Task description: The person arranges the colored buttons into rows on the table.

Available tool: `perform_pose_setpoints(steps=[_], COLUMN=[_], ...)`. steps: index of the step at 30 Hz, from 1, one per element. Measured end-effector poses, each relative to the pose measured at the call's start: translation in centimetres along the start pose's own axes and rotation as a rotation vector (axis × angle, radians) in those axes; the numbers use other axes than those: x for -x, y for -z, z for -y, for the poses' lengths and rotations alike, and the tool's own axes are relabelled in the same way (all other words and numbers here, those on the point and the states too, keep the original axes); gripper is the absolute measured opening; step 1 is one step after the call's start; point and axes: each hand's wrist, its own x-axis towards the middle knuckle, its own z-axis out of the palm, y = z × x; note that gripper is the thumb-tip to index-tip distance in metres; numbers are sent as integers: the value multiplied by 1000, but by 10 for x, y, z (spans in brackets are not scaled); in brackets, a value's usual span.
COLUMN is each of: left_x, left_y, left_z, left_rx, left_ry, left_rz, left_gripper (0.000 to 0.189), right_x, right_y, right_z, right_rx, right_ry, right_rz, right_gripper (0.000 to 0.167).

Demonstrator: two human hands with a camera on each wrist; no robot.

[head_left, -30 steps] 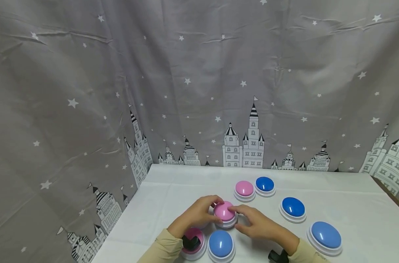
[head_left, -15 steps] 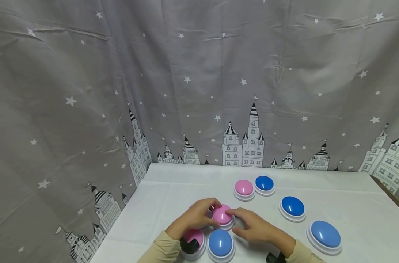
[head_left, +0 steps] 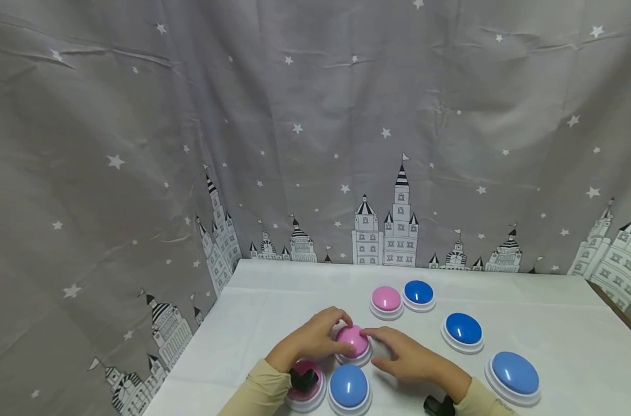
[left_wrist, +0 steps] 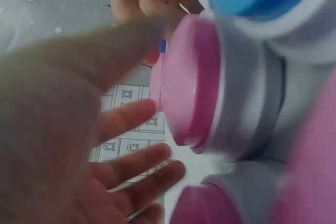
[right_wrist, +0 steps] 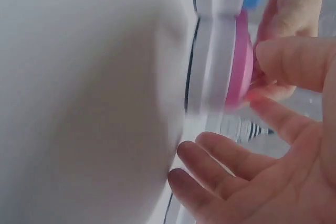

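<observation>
A round push button with a pink dome and white base [head_left: 353, 341] stands between both hands on the white table. In the head view my left hand [head_left: 316, 338] is at its left side, thumb in front and index finger behind. The left wrist view shows that hand's fingers [left_wrist: 126, 121] extended and spread, the index fingertip by the pink dome [left_wrist: 186, 82]. From the right, my right hand [head_left: 406, 355] touches the dome with its index fingertip; its other fingers [right_wrist: 218, 169] extend loosely. A light blue button [head_left: 349, 386] stands directly in front. My left wrist partly covers another pink button [head_left: 305, 370].
Farther back stand a pink button [head_left: 386, 299] and a dark blue button [head_left: 419, 292], side by side. Another dark blue button [head_left: 463, 329] and a lighter blue one [head_left: 515, 372] are at right. A grey castle-print curtain [head_left: 315, 144] hangs behind the table [head_left: 274, 283].
The pink button between my hands has slid slightly left and toward me, close to the light blue button. Both hands have stayed beside it. The other visible buttons have not moved.
</observation>
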Motion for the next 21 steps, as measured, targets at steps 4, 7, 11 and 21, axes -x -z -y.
perform_pose_setpoints(steps=[4, 7, 11, 21], left_x=[-18, -35, -58, -96], left_y=[-1, -5, -14, -31], left_z=[-4, -5, -7, -13], left_rx=[16, 33, 63, 21], left_ry=[-5, -5, 8, 16], left_rz=[-38, -65, -97, -159], left_gripper=[45, 47, 48, 57], right_x=[-3, -6, -9, -13], right_y=[11, 21, 31, 38], right_z=[-13, -20, -27, -45], right_rx=[12, 18, 20, 75], right_ry=[-13, -68, -234, -257], right_rz=[-92, -182, -278, -315], right_gripper=[52, 50, 51, 49])
